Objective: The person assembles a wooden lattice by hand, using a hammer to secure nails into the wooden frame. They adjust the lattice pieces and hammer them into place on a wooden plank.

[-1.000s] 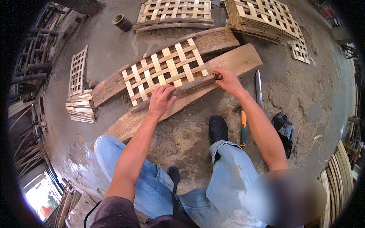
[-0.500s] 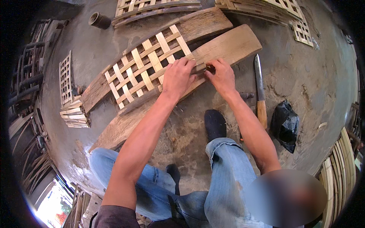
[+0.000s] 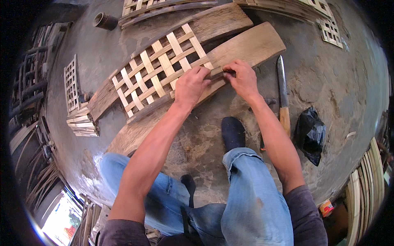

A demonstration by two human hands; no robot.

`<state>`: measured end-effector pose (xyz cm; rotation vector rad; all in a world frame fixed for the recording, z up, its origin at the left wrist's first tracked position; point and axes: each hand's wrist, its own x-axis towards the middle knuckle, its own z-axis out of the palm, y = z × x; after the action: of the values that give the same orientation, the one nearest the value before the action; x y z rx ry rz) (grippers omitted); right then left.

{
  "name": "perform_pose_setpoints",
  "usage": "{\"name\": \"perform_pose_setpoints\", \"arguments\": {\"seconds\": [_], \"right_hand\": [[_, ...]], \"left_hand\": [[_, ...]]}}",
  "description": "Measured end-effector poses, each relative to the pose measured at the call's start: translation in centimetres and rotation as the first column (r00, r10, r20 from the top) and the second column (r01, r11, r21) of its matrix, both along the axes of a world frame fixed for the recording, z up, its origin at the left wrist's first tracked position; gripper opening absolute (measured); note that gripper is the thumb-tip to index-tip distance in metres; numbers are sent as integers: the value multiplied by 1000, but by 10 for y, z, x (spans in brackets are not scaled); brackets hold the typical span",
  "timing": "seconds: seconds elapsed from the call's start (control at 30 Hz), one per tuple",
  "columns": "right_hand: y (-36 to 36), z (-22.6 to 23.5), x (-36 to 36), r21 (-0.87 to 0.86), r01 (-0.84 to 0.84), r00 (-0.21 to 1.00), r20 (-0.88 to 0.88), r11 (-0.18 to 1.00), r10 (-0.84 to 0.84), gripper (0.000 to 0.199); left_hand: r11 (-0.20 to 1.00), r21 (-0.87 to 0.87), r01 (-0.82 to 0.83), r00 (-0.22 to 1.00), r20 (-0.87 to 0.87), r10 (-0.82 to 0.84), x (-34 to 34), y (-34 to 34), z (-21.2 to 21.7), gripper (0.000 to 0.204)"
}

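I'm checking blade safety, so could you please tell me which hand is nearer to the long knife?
Right: the right hand is left of the long knife, not touching it; the left hand is farther left, at the edge of the woven panel.

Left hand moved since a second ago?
Yes. Judged against the near plank, the left hand has moved rightward along the woven panel, closer to the plank's right end.

Near twelve o'clock I count my two hands [image 3: 191, 88] [image 3: 243, 80], two planks [image 3: 256, 45] and one woven panel [image 3: 164, 69] on them; one cup [image 3: 105, 21] towards eleven, one knife [image 3: 282, 84] at two, one black bag [image 3: 310, 135] at three.
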<state>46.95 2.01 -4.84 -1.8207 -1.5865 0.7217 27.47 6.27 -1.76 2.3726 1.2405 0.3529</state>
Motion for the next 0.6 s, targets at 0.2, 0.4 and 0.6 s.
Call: {"name": "perform_pose_setpoints", "arguments": {"seconds": [0.2,0.4,0.6], "right_hand": [[3,-5,0,-12,-12,1000,-7,1000,12,18],[22,8,-1,-290,-2,998,66,957,22,31],[45,15,-6,-520,-73,971,157,851,179,33]], "left_hand": [[996,85,36,998,-57,-31,1,-1,-8,28],[996,74,55,996,-69,-50,3,1,-9,29],[996,21,91,992,-92,-88,-1,6,-2,28]]}}
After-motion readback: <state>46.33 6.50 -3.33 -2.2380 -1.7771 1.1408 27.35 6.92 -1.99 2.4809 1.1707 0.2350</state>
